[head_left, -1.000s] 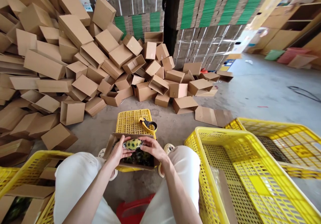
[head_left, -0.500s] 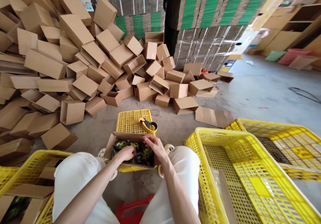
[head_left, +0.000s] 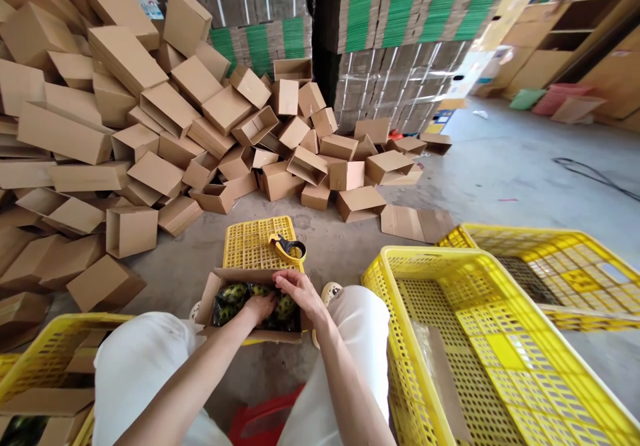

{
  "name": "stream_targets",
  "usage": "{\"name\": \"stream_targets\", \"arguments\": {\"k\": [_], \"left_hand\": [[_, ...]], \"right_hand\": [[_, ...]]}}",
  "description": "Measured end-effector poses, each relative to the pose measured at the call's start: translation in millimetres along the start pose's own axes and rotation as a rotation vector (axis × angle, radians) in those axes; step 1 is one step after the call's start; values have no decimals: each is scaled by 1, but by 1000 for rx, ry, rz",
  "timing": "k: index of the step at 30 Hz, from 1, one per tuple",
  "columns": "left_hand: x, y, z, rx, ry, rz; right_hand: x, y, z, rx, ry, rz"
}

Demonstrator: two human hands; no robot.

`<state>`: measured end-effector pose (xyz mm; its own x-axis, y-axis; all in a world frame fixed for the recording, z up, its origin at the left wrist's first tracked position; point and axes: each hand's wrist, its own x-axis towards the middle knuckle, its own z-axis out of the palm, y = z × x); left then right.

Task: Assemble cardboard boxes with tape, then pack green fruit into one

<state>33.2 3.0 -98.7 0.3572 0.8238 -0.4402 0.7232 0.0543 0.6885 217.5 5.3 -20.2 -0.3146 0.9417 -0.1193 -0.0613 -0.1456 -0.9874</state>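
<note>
An open cardboard box (head_left: 210,303) stands between my knees on an upturned yellow crate (head_left: 250,243). Inside lie several round, dark-and-green mottled fruits (head_left: 231,294) in shiny plastic; their kind is unclear. My left hand (head_left: 260,307) reaches down among the fruits near the middle, fingertips hidden. Over the right end of the box is my right hand (head_left: 299,293), its fingers stretched along the far wall and the thumb hanging beside the fruit. Beyond the box, a yellow-and-black tape dispenser (head_left: 287,249) rests on the crate.
Loose cardboard boxes (head_left: 170,109) are heaped ahead and to the left. Large yellow crates (head_left: 450,259) stand at my right. Another crate (head_left: 30,336) with packed boxes is at my left. Bundled flat cardboard (head_left: 400,79) is stacked behind, and a red stool (head_left: 265,419) shows below.
The left hand has gone deeper among the fruits, and more of them shows at the left. The right hand stays by the far wall. The view has swung slightly right.
</note>
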Motion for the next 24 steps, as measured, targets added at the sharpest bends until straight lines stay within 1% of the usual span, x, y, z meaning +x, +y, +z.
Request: {"name": "stream_targets", "arguments": {"k": [2,5,8,11,15,16,18,21,22,24], "left_hand": [[-2,5,4,106,-13,15],[-7,10,5,181,-5,12],[-18,12,0,224,33,14],[-29,11,-15,218,130,22],[-47,9,-49,150,330,-9],[-52,10,-57,114,366,-17],[-62,15,-67,-44,413,-30],[-74,28,-66,-401,433,-63],[-77,32,-64,-514,434,-80],[-80,34,-59,-690,427,-118]], "right_hand": [[-1,2,0,20,1,5],[-2,5,-1,34,12,17],[-1,7,-1,27,18,31],[-2,8,-2,20,19,30],[-3,3,-3,-35,-10,-10],[-4,0,-2,-52,-35,-29],[-6,-6,0,-52,-116,-74],[-9,-14,5,28,-258,-83],[-10,-16,6,59,-273,-63],[-12,-18,8,90,-237,-17]]}}
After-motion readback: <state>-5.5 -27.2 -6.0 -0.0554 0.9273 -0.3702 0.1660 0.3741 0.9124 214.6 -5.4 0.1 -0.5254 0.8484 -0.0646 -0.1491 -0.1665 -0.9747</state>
